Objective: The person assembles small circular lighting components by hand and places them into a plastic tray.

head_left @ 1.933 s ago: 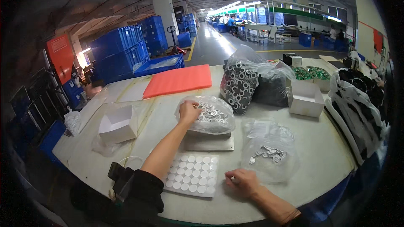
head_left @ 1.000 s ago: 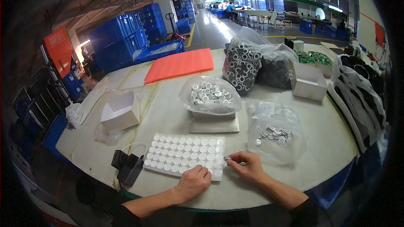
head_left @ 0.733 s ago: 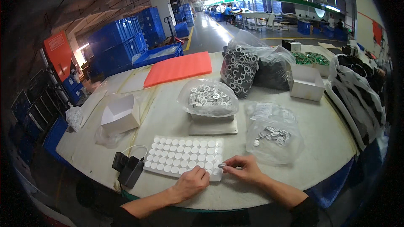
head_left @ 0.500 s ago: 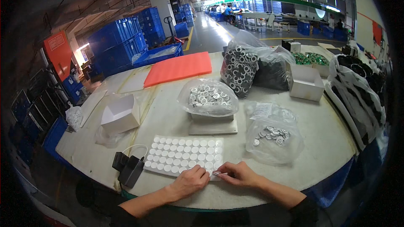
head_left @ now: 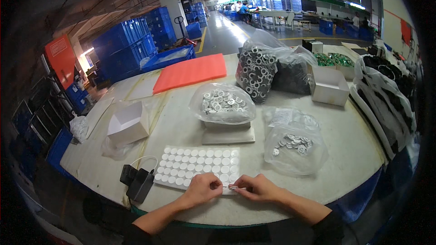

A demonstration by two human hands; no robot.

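Note:
A white tray with rows of round white discs lies in front of me. My left hand is over its front edge, thumb and fingertips pinched together; whatever they hold is too small to make out. Close by on the right, my right hand pinches a small round white-and-grey piece at the tray's front right corner. Beyond the tray, an open plastic bag of round metallic-looking parts rests on a grey metal block. Another clear bag to the right holds similar parts.
A black power adapter with a white cable sits left of the tray. White open boxes stand left and far right. Farther back are a red foam sheet, a bag of ring-shaped parts and green circuit boards.
My left hand has shifted slightly left and away from my right hand, its fingers more curled. The right hand stays nearly in place, still pinching the small round piece. The view has tilted slightly.

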